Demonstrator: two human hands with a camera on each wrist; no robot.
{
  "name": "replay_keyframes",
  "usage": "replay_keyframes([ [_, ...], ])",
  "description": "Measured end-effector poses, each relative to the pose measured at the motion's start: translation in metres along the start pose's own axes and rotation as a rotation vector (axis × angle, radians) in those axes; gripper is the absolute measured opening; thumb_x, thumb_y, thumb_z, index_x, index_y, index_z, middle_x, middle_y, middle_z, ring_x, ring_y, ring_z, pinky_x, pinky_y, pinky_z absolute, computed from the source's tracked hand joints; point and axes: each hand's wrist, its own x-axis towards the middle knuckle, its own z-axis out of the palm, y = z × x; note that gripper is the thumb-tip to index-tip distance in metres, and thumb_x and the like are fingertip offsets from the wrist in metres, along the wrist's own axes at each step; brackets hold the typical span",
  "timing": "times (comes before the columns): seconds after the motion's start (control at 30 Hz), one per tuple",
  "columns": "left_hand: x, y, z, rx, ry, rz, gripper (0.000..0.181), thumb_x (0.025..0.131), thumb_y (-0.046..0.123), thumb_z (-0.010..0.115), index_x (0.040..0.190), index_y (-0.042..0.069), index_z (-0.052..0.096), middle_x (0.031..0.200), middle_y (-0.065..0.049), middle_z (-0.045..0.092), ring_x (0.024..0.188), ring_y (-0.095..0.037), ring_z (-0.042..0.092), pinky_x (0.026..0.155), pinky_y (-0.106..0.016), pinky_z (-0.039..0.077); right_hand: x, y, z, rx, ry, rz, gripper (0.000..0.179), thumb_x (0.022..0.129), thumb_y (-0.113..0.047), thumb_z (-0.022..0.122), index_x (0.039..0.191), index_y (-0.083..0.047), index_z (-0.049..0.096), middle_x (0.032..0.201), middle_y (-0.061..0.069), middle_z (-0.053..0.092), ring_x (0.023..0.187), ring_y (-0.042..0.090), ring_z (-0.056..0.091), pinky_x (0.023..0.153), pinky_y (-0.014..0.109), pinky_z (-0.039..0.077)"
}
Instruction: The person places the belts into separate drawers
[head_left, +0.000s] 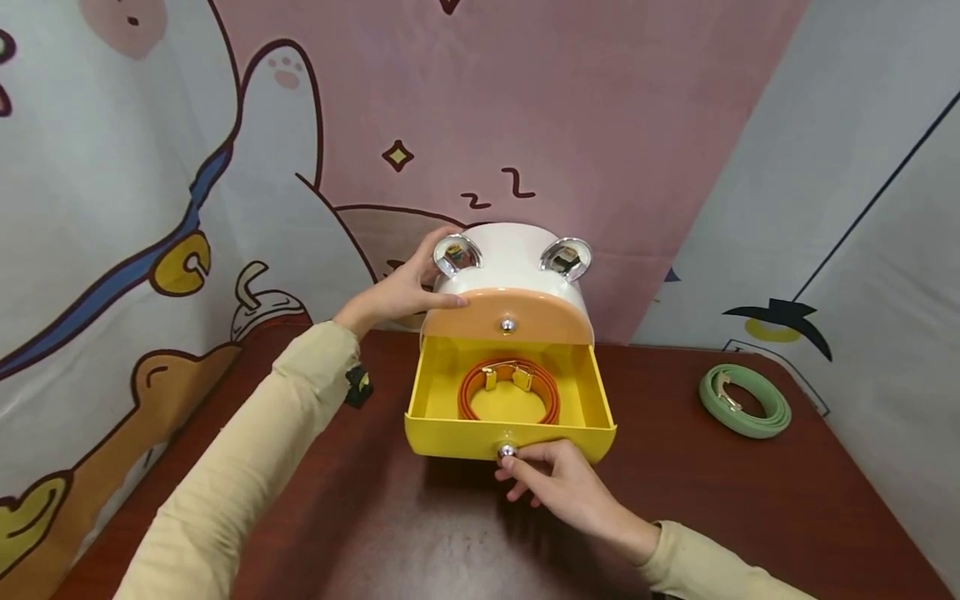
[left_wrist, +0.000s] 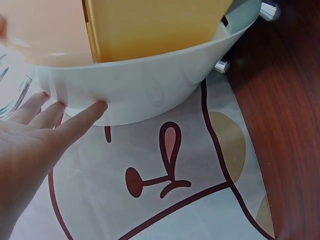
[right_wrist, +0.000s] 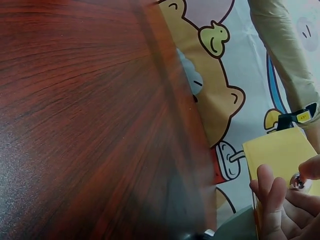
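A small white cabinet [head_left: 510, 254] with two mirrored round ears stands on the table near the back. Its peach upper drawer [head_left: 476, 323] is closed, while the yellow lower drawer [head_left: 450, 438] is pulled out. Inside that drawer lies a coiled orange belt [head_left: 552, 398] with gold buckle parts. My right hand [head_left: 567, 485] pinches the silver knob [head_left: 507, 451] of the yellow drawer between thumb and finger. At the cabinet's upper left, my left hand [head_left: 400, 292] rests spread, thumb on the peach front. Its straight fingertips touch the white side wall in the left wrist view.
A rolled green belt [head_left: 757, 427] with a metal buckle lies on the right of the dark wooden table [head_left: 360, 517]. Printed cartoon cloth [head_left: 600, 125] hangs behind and along both sides. A dark wrist strap [right_wrist: 295, 118] shows on the left sleeve.
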Motion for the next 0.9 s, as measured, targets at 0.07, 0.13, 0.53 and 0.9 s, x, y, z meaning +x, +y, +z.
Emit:
replay_keyframes([
  [0.07,-0.001,0.0,0.0,0.006,0.004,-0.003,0.097,0.084,0.009,0.076,0.152,0.028,0.008,0.147,-0.008,0.038,0.132,-0.031,0.04,0.105,-0.049,0.032,0.001,0.0,0.0,-0.004,0.0,-0.001,0.028,0.097,-0.019,0.06,0.106,0.005,0.071,0.088,0.008,0.072,0.068,0.02,0.069,0.054,0.028,0.051],
  [0.13,-0.001,0.0,0.0,0.013,0.014,-0.005,0.098,0.084,0.01,0.076,0.152,0.029,0.009,0.146,-0.006,0.038,0.132,-0.03,0.039,0.105,-0.049,0.032,0.002,0.0,0.0,-0.008,0.003,-0.008,0.028,0.098,-0.019,0.06,0.106,0.005,0.071,0.088,0.008,0.072,0.068,0.02,0.069,0.053,0.028,0.051],
  [0.53,0.001,0.001,-0.003,0.006,0.01,0.024,0.097,0.084,0.009,0.076,0.152,0.025,0.009,0.146,-0.006,0.037,0.134,-0.031,0.037,0.106,-0.05,0.029,0.014,-0.002,0.002,-0.022,0.043,-0.025,0.027,0.097,-0.02,0.061,0.105,0.003,0.072,0.088,0.007,0.073,0.068,0.02,0.069,0.053,0.029,0.051],
  [0.9,0.001,-0.002,0.0,0.003,0.001,0.014,0.098,0.083,0.009,0.076,0.152,0.028,0.009,0.149,-0.009,0.034,0.134,-0.033,0.037,0.106,-0.052,0.028,0.023,0.003,-0.002,-0.038,0.063,-0.026,0.028,0.097,-0.021,0.06,0.105,0.003,0.072,0.088,0.008,0.073,0.069,0.019,0.069,0.054,0.029,0.052],
])
